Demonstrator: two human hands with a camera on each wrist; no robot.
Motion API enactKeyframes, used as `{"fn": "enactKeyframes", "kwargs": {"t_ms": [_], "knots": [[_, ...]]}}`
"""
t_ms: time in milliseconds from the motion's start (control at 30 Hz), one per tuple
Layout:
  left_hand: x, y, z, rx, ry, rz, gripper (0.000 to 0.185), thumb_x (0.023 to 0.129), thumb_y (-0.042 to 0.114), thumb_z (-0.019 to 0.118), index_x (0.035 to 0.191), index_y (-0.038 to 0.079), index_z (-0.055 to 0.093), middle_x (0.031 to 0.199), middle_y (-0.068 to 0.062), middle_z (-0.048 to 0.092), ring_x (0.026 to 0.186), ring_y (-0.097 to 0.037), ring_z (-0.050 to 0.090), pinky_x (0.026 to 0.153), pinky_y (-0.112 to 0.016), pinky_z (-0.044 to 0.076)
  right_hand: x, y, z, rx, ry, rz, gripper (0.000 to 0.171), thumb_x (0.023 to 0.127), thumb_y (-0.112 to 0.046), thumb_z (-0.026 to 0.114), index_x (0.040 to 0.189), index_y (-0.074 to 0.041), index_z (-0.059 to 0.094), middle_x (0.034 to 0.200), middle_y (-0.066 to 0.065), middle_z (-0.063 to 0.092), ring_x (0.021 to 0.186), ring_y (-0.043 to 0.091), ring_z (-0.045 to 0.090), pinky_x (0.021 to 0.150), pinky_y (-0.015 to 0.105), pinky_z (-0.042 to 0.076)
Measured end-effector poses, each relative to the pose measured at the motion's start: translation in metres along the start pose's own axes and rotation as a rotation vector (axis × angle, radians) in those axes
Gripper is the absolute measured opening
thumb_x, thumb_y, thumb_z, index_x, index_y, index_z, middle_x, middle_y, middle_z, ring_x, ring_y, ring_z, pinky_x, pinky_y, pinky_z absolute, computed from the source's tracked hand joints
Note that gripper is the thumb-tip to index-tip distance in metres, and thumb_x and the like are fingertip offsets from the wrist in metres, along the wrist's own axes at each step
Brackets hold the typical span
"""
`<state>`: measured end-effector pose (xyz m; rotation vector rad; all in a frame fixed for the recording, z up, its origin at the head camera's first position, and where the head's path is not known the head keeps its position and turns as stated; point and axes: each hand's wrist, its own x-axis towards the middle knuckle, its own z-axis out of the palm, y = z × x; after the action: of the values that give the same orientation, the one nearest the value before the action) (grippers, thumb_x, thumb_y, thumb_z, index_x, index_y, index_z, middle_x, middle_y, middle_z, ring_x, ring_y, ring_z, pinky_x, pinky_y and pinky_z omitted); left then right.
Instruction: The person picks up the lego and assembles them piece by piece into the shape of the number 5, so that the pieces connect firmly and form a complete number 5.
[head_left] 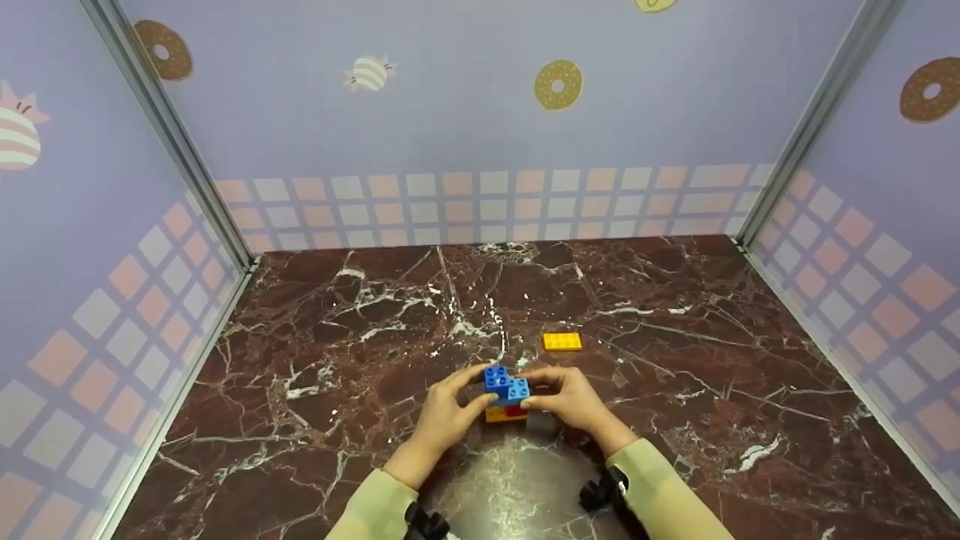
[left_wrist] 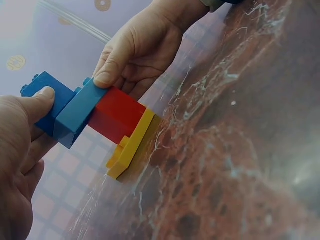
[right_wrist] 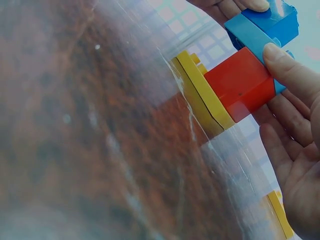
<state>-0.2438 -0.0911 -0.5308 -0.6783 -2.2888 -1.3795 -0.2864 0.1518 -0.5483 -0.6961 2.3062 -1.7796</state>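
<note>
Between my hands stands a stack of toy building bricks. Its base is a flat yellow brick (left_wrist: 131,147), with a red brick (left_wrist: 117,114) over one end. A light blue brick (right_wrist: 256,35) lies across the red one, and a dark blue brick (head_left: 496,377) tops its left end. My left hand (head_left: 444,411) pinches the dark blue brick between thumb and fingers. On the other side, my right hand (head_left: 571,397) grips the end of the light blue brick, thumb in front. The yellow base appears to rest on the table.
Another flat yellow brick (head_left: 562,342) lies on the dark red marbled table (head_left: 300,442), beyond the stack and to the right. Patterned panels (head_left: 480,127) with metal corner posts enclose the back and both sides.
</note>
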Motion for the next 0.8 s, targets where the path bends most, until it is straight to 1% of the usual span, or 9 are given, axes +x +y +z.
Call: {"fn": "enactKeyframes", "kwargs": {"t_ms": [267,467,533,733,800], "knots": [[0.0004,0.0006,0.0006,-0.013,0.01,0.006,0.044,0.089,0.018,0.079,0.128,-0.001,0.069,0.122,-0.018,0.074,0.107,-0.031,0.074,0.097,-0.046,0.06,-0.0004,-0.0004,-0.0005,0.0,-0.002,-0.008,0.04,0.084,-0.006,0.084,0.119,0.009,0.071,0.114,0.029,0.074,0.095,0.01,0.073,0.081,0.018,0.061],[-0.0032,-0.0004,0.0024,0.081,0.042,0.044,0.046,0.088,0.018,0.08,0.129,0.001,0.069,0.123,-0.021,0.073,0.112,-0.036,0.072,0.099,-0.05,0.058,0.0003,0.0014,-0.0006,-0.012,-0.001,-0.015,0.04,0.083,-0.006,0.084,0.119,0.009,0.071,0.114,0.029,0.073,0.095,0.009,0.073,0.082,0.018,0.061],[-0.0036,-0.0004,0.0027,0.097,0.047,0.052,0.046,0.088,0.019,0.08,0.129,0.001,0.068,0.123,-0.022,0.073,0.113,-0.037,0.072,0.1,-0.05,0.058,0.0002,0.0012,-0.0008,-0.011,0.0,-0.014,0.041,0.083,-0.006,0.084,0.119,0.009,0.071,0.114,0.028,0.073,0.095,0.009,0.073,0.083,0.019,0.061],[-0.0027,0.0016,0.0019,0.055,0.021,0.023,0.047,0.089,0.019,0.079,0.131,0.001,0.067,0.126,-0.02,0.072,0.114,-0.034,0.072,0.102,-0.048,0.058,-0.0005,0.0018,-0.0009,-0.009,0.002,-0.011,0.041,0.084,-0.007,0.084,0.119,0.009,0.071,0.115,0.029,0.073,0.097,0.012,0.074,0.083,0.019,0.061],[-0.0026,0.0018,0.0016,0.055,0.016,0.019,0.047,0.09,0.019,0.078,0.131,0.001,0.067,0.126,-0.02,0.072,0.114,-0.034,0.072,0.102,-0.048,0.058,-0.0006,0.0023,-0.0007,-0.005,0.001,-0.01,0.041,0.084,-0.006,0.083,0.119,0.009,0.071,0.115,0.029,0.073,0.098,0.013,0.074,0.083,0.019,0.061]]}}
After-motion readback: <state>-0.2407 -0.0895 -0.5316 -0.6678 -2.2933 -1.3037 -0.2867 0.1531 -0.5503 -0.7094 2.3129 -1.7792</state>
